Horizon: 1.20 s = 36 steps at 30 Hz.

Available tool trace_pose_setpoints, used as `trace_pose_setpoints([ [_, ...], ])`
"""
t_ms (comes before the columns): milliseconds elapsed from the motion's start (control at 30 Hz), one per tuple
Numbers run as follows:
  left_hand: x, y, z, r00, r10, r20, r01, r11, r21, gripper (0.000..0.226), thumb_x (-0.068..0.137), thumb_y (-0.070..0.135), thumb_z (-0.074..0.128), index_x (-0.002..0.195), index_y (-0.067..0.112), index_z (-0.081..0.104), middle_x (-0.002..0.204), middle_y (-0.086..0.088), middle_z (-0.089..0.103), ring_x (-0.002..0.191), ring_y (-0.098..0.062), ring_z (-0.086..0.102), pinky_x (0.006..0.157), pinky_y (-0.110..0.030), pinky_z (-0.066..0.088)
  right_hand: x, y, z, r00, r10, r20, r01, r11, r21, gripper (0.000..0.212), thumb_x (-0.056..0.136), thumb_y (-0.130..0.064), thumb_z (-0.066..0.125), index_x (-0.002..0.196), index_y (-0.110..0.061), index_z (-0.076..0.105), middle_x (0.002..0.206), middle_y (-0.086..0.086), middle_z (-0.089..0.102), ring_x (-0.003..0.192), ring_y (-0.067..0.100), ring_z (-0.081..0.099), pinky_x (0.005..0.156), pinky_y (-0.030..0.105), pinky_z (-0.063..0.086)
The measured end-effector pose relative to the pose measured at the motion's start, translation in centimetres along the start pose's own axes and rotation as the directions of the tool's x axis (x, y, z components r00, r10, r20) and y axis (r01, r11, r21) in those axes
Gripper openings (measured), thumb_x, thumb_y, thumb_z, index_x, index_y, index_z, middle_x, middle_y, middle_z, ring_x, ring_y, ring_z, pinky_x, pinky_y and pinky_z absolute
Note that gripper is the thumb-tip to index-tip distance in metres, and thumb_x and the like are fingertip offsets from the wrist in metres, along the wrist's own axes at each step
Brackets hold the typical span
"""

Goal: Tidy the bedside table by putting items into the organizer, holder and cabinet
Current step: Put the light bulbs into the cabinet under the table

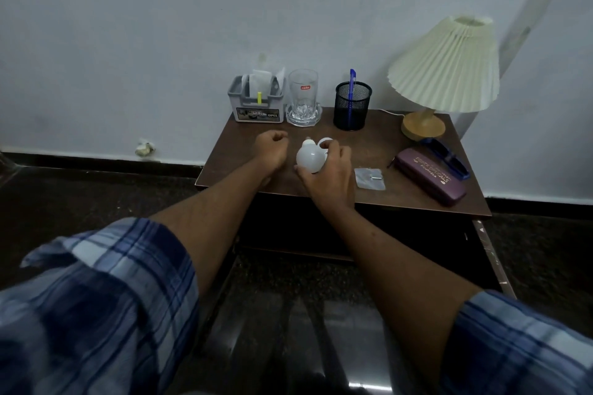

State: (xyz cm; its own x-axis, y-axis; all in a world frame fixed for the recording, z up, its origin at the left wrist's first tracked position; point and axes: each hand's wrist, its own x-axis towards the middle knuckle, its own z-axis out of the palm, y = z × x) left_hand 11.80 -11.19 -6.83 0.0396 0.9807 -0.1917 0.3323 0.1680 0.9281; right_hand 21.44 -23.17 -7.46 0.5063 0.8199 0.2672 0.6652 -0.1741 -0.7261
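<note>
The right hand (327, 170) is grasping the white bulb (308, 159) mid-desk (378, 199) while the left hand (271, 151) is sitting clenched at its 9 o'clock, so I'd be cradling the globe loosely, not squeezing, heading for the cabinet (417, 234) at 6 o'clock.

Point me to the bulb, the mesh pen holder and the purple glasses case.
bulb (307, 158), head view, on its white dome
mesh pen holder (352, 106), head view, on its front wall
purple glasses case (430, 175), head view, on its lid
</note>
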Motion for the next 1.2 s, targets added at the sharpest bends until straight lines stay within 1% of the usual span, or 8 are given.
trace_pose_setpoints([
  [167,1.6,1.2,1.6,0.978,0.021,0.206,-0.026,0.999,0.021,0.047,0.099,0.016,0.053,0.146,0.011,0.050,0.127,-0.011,0.065,0.089,-0.018,0.066,0.089,-0.039,0.059,0.1,0.8,1.7,0.998,-0.003,-0.059,0.000,0.998,-0.061,0.071,0.071,-0.046,0.084,0.127,-0.019,0.050,0.117,0.004,0.048,0.091,0.025,0.062,0.067,0.027,0.039],
  [267,2.3,1.8,2.2,0.964,0.052,0.261,-0.078,0.993,0.090,0.049,0.100,0.018,0.052,0.149,0.010,0.048,0.137,-0.009,0.061,0.111,-0.021,0.065,0.086,-0.027,0.051,0.7,0.9,2.0,0.998,-0.012,-0.065,0.007,0.997,-0.076,0.069,0.071,-0.048,0.082,0.126,-0.022,0.050,0.118,0.003,0.051,0.091,0.027,0.063,0.066,0.028,0.039],
  [367,3.0,1.8,2.5,0.961,0.093,0.261,-0.144,0.973,0.182,0.031,0.097,0.011,0.054,0.122,0.007,0.070,0.120,-0.009,0.070,0.103,-0.017,0.064,0.073,-0.020,0.049,1.2,1.0,2.3,0.997,-0.012,-0.076,0.005,0.996,-0.087,0.064,0.074,-0.047,0.079,0.126,-0.022,0.052,0.118,0.001,0.056,0.093,0.028,0.065,0.067,0.028,0.037],
  [467,3.1,1.5,2.4,0.972,0.101,0.211,-0.139,0.975,0.175,0.023,0.094,0.008,0.057,0.106,0.009,0.076,0.107,-0.007,0.072,0.098,-0.018,0.065,0.085,-0.028,0.055,1.2,1.1,2.2,0.996,-0.035,-0.080,0.029,0.997,-0.068,0.059,0.077,-0.045,0.076,0.125,-0.020,0.053,0.120,0.001,0.057,0.096,0.027,0.064,0.070,0.028,0.038],
  [600,2.8,1.2,1.7,0.993,0.075,0.096,-0.084,0.993,0.087,0.018,0.088,0.007,0.066,0.101,0.010,0.078,0.107,-0.009,0.076,0.103,-0.022,0.070,0.094,-0.038,0.059,0.8,0.9,1.8,0.992,-0.091,-0.090,0.091,0.996,0.005,0.053,0.078,-0.038,0.078,0.122,-0.019,0.057,0.121,0.001,0.058,0.103,0.022,0.062,0.075,0.024,0.037],
  [733,1.5,1.3,0.2,0.999,-0.017,0.049,0.019,0.999,-0.035,0.016,0.085,0.004,0.070,0.099,0.002,0.077,0.104,-0.016,0.076,0.094,-0.026,0.073,0.079,-0.034,0.062,0.0,0.8,0.7,0.986,-0.157,-0.052,0.162,0.982,0.101,0.054,0.078,-0.032,0.081,0.124,-0.017,0.058,0.123,0.001,0.058,0.107,0.018,0.059,0.079,0.021,0.040],
  [933,-1.8,2.0,-2.3,0.990,-0.142,0.021,0.143,0.964,-0.225,0.020,0.085,0.003,0.074,0.101,-0.008,0.075,0.099,-0.022,0.076,0.077,-0.025,0.071,0.072,-0.031,0.063,-1.0,0.7,-2.0,0.978,-0.208,0.027,0.194,0.944,0.267,0.057,0.079,-0.028,0.082,0.128,-0.016,0.057,0.129,0.000,0.057,0.110,0.018,0.063,0.083,0.039,0.059],
  [1200,-7.1,1.5,-5.6,0.989,-0.129,0.074,0.148,0.900,-0.410,0.015,0.093,0.001,0.067,0.107,-0.003,0.070,0.104,-0.021,0.069,0.081,-0.025,0.068,0.077,-0.028,0.060,-2.3,0.1,-5.0,0.971,-0.125,0.202,0.035,0.917,0.398,0.059,0.081,-0.022,0.081,0.135,-0.021,0.056,0.126,0.001,0.065,0.099,0.012,0.069,0.078,0.014,0.057],
])
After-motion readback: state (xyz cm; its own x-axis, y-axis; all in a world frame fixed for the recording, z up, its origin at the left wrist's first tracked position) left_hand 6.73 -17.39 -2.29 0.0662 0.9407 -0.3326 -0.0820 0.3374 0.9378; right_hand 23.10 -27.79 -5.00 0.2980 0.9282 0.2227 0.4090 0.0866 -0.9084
